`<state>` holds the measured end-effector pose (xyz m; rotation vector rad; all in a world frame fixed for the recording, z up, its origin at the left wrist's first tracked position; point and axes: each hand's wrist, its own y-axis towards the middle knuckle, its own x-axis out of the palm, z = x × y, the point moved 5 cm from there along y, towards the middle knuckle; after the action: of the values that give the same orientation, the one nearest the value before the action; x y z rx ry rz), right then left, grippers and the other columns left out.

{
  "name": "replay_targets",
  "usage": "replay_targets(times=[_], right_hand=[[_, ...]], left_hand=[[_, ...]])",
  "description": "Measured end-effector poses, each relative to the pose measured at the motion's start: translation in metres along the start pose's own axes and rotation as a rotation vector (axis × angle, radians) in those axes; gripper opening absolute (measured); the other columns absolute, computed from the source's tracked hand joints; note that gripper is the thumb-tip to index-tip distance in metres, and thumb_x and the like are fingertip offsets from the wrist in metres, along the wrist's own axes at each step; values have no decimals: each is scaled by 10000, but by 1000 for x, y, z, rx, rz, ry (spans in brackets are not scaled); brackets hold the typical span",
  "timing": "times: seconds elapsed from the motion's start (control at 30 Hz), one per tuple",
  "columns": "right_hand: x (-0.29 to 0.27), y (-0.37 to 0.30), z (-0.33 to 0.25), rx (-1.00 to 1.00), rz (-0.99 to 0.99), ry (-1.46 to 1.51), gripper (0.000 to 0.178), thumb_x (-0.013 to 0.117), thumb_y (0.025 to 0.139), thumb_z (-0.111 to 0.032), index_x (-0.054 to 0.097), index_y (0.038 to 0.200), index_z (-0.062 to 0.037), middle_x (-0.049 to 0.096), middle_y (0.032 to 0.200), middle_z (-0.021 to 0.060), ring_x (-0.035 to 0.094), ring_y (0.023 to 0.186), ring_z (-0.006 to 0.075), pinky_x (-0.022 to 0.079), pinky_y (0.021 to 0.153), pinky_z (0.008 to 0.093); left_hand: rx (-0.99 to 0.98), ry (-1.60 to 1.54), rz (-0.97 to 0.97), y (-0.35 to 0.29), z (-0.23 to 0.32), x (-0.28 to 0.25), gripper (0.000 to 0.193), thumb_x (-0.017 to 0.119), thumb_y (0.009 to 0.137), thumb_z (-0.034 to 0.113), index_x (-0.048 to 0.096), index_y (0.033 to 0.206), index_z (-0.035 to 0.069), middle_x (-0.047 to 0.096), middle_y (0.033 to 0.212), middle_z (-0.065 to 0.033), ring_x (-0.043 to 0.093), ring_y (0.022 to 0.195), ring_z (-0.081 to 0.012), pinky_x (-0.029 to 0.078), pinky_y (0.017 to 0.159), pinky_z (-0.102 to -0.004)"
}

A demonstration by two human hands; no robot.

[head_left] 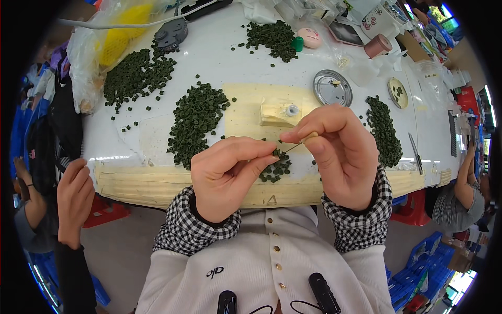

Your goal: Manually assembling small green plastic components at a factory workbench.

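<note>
On the side of the cream, tape-wrapped block with a white ring [280,112] nearest the person, the thin, dark, needle-like rod [294,147] slants between both hands. The right hand [345,152], near the block's right, has thumb and fingers clamped around the rod's tan end, which they largely cover. The left hand [222,175], on the near left of the block, has thumb and forefinger together at the rod's other end; they hide its tip, and I cannot tell what is between them. The small heap of dark green, cup-like pieces [275,170] on the block's near side is partly covered by the left hand. Right of the block, the round silver metal dish [332,88] holds small bits too tiny to identify. Far left of the block, the clear plastic bag [86,68] blurs the yellow contents [123,39].
</note>
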<state>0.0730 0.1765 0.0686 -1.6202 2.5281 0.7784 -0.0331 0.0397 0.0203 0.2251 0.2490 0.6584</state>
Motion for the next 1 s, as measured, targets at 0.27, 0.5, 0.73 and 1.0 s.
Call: replay_targets(times=[0.27, 0.5, 0.73, 1.0], right_hand=[[4, 0, 5, 57, -65, -5, 158, 509, 996, -97, 519, 1014, 60, 582, 968, 120, 648, 913, 177, 508, 824, 282], [3, 1, 5, 36, -31, -2, 145, 511, 991, -78, 536, 1013, 63, 599, 962, 122, 644, 896, 170, 508, 822, 272], [-15, 11, 15, -143, 354, -330, 68, 642, 885, 10, 608, 941, 26, 623, 846, 106, 639, 736, 199, 517, 664, 267], [-8, 14, 17, -98, 231, -650, 133, 687, 815, -22, 651, 941, 1, 622, 873, 129, 599, 795, 314, 483, 696, 357]], left_hand=[[18, 17, 5, 0, 1, 0, 218, 710, 782, -100, 698, 989, -31, 699, 920, -119, 635, 793, -144, 493, 693, -239], [19, 5, 9, 0, 2, 0, 217, 704, 783, -104, 699, 987, -30, 699, 914, -117, 634, 791, -139, 491, 687, -234], [-1, 7, 14, 0, 2, 1, 208, 700, 788, -108, 700, 982, -31, 700, 912, -117, 635, 789, -131, 489, 683, -223], [78, -35, 77, 0, -1, 0, 235, 720, 788, -97, 722, 1002, 0, 700, 903, -84, 555, 637, -30, 392, 511, -160]])
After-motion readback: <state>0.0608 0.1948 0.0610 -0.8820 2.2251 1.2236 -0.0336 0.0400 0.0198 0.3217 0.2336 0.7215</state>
